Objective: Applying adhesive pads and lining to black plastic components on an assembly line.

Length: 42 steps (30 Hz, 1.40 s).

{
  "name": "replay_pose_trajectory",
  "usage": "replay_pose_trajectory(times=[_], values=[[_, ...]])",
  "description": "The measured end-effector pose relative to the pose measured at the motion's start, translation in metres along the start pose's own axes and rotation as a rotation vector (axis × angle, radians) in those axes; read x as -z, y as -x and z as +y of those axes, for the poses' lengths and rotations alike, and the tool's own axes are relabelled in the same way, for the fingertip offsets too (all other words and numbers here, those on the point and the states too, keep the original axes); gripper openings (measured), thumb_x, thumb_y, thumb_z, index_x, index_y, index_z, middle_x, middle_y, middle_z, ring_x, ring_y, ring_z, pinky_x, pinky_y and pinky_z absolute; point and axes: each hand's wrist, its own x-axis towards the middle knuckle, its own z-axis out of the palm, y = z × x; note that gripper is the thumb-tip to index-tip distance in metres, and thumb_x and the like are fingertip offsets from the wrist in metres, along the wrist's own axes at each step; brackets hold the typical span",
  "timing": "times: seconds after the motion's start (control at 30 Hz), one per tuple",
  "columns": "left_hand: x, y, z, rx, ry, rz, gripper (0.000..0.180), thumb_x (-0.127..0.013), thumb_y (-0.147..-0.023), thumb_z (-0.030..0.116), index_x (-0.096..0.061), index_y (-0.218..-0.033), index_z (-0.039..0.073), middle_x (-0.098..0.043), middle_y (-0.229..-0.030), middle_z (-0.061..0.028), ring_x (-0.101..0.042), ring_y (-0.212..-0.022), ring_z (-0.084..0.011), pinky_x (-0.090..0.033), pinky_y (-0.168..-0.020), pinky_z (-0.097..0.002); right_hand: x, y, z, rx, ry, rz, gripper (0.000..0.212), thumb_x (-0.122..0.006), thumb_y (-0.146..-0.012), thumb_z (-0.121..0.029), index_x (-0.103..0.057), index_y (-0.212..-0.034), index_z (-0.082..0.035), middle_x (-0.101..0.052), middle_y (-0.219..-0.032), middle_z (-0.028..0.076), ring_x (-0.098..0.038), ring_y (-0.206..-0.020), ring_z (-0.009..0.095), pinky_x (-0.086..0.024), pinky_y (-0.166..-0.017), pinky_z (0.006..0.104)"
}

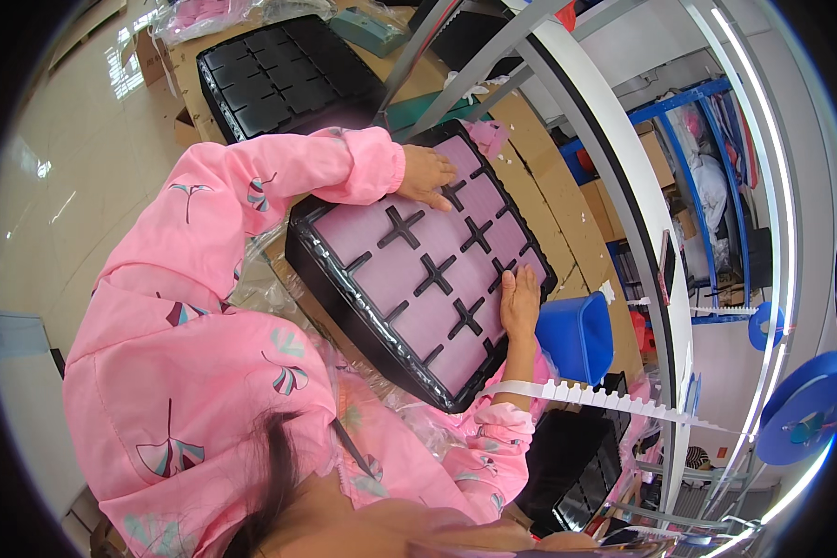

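Observation:
A black plastic tray (344, 312) lies in front of me, tilted in my view, with pink sheets (381, 270) in its compartments. Raised black cross-shaped dividers (434, 275) stand up between the sheets. My left hand (426, 177) rests flat near the tray's far left part, fingers stretched over the pink surface beside a divider. At the right edge, my right hand (521, 302) lies against the rim and pink surface with its fingers extended. Neither hand grips anything that I can see.
Another black tray (284, 74) sits on the cardboard-covered table at the far left. A blue bin (578, 339) stands right of my right hand. Nearer is a black box (577, 465). A white notched strip (614, 400) runs toward a blue reel (804, 409). Grey metal framing rises behind.

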Motion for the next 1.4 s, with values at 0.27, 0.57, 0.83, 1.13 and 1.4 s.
replay_pose_trajectory(times=[0.27,0.57,0.83,1.13,1.4], values=[[-0.016,-0.038,-0.020,0.074,0.047,0.042,0.080,-0.041,-0.080,0.059,-0.031,-0.128,-0.005,-0.030,-0.135,-0.0221,-0.028,-0.125,-0.0342,-0.024,-0.103,-0.0390,-0.003,-0.026,0.002,-0.163,0.189,-0.022,0.065,-0.025,-0.090,-0.049,-0.040,-0.123,0.004,-0.035,-0.133,0.020,-0.030,-0.125,0.033,-0.019,-0.103,0.0472],[-0.006,-0.031,-0.016,0.211,-0.145,-0.018,0.092,-0.027,-0.077,0.071,-0.028,-0.132,-0.004,-0.024,-0.139,-0.0175,-0.019,-0.131,-0.0259,-0.010,-0.107,-0.0385,0.000,-0.021,-0.005,-0.290,0.330,-0.012,0.071,-0.023,-0.088,-0.055,-0.042,-0.123,0.004,-0.038,-0.132,0.018,-0.032,-0.125,0.028,-0.016,-0.100,0.0558],[0.024,-0.040,0.008,0.204,-0.207,-0.230,0.092,-0.033,-0.076,0.068,-0.035,-0.123,-0.011,-0.032,-0.132,-0.0258,-0.028,-0.126,-0.0309,-0.016,-0.105,-0.0382,0.020,-0.036,-0.026,-0.311,0.378,-0.282,0.065,-0.029,-0.088,-0.050,-0.047,-0.115,0.006,-0.044,-0.120,0.027,-0.042,-0.114,0.036,-0.028,-0.097,0.0498],[-0.008,-0.036,-0.022,0.093,-0.065,0.093,0.085,-0.042,-0.076,0.063,-0.037,-0.125,-0.007,-0.031,-0.134,-0.0229,-0.031,-0.124,-0.0321,-0.023,-0.103,-0.0372,-0.009,-0.022,0.006,-0.100,0.342,0.109,0.064,-0.033,-0.088,-0.049,-0.050,-0.104,0.011,-0.051,-0.110,0.028,-0.046,-0.108,0.039,-0.036,-0.090,0.0459],[0.005,-0.041,0.002,0.240,-0.170,-0.309,0.092,-0.038,-0.074,0.069,-0.038,-0.123,-0.009,-0.036,-0.130,-0.0236,-0.033,-0.123,-0.0330,-0.020,-0.104,-0.0370,0.009,-0.034,-0.020,-0.250,0.390,-0.243,0.075,-0.026,-0.087,-0.057,-0.048,-0.110,0.011,-0.048,-0.116,0.028,-0.043,-0.113,0.037,-0.032,-0.094,0.0458]])
